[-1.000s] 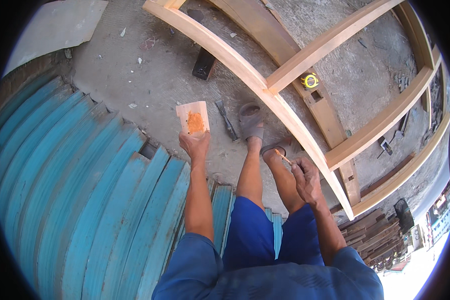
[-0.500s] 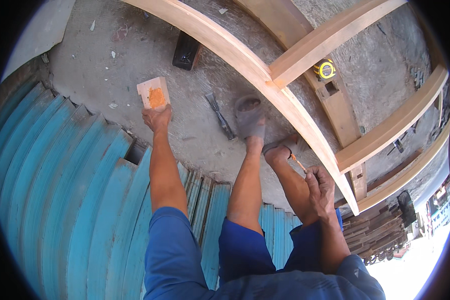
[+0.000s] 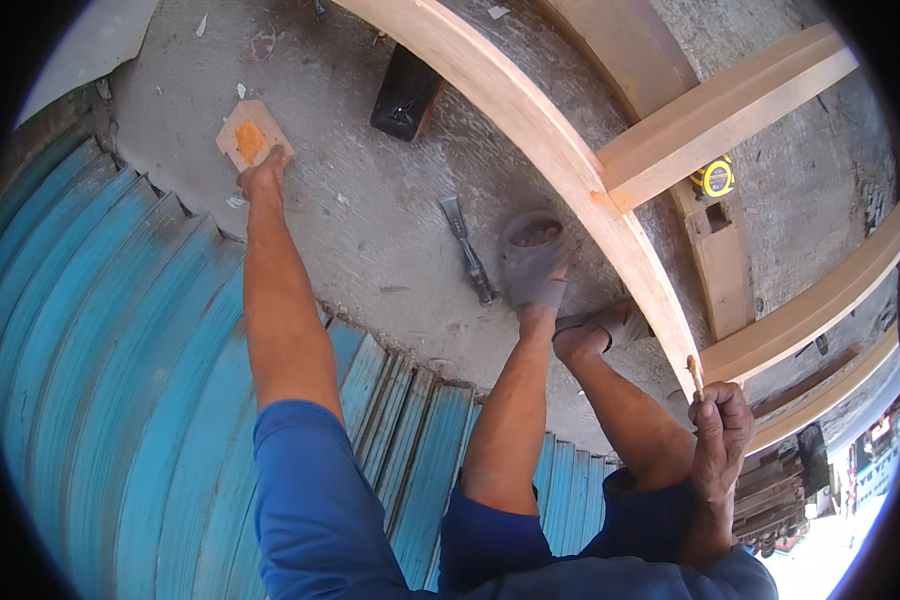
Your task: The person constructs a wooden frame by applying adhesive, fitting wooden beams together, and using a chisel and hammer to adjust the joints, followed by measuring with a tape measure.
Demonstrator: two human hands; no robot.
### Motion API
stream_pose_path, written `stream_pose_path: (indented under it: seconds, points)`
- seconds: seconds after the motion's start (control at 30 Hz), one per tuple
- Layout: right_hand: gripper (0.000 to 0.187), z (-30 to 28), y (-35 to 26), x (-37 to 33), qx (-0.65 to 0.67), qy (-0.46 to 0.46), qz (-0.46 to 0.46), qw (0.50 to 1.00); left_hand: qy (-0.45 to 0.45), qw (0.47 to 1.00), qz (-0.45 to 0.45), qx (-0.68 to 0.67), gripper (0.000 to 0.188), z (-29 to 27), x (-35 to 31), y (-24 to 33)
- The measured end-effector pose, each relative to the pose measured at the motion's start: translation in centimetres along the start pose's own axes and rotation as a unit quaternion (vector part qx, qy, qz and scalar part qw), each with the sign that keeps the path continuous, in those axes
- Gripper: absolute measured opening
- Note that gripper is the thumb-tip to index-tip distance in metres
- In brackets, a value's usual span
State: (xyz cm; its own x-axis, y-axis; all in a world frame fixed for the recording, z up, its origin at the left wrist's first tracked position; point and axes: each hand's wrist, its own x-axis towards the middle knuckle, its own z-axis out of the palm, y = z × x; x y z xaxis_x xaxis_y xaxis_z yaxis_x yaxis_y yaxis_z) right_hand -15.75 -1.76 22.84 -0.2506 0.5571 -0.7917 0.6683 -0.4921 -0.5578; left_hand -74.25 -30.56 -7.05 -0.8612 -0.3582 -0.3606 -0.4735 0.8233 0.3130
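My left hand (image 3: 263, 172) is stretched out to the far left, gripping a small square board (image 3: 250, 138) smeared with orange paste, low over the concrete floor (image 3: 370, 220). My right hand (image 3: 722, 425) stays near my knee, closed on a thin wooden stick (image 3: 694, 374) that points up toward the curved wooden frame (image 3: 560, 160). My feet in grey sandals rest against that frame's curved rail.
A metal chisel (image 3: 467, 248) lies on the concrete between my arm and foot. A black block (image 3: 406, 92) sits farther out. A yellow tape measure (image 3: 715, 178) rests by the frame's cross rails. Blue corrugated sheets (image 3: 100, 380) lie under me at left.
My left arm has swung out to the left and away, carrying the paste board toward the floor. My right hand has dropped slightly, still holding the stick.
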Motion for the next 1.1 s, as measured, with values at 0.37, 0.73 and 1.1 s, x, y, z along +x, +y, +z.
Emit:
stream_pose_path:
  seconds: [0.37, 0.73, 1.1]
  points:
    - [0.014, 2.0, 6.3, -3.8, -0.09, 0.007, -0.011, 0.996, -0.252, 0.945, -0.138, 0.159, 0.083, -10.1, -26.1, -23.2]
    - [0.024, -8.0, -3.1, -15.9, 0.109, 0.143, 0.004, 0.984, -0.541, 0.835, -0.073, 0.071, 0.049, -24.6, -45.6, -12.0]
    - [0.011, -29.8, 2.3, -27.4, 0.357, 0.391, 0.028, 0.847, -0.47, 0.848, 0.149, 0.194, 0.031, -29.5, -39.9, 4.4]
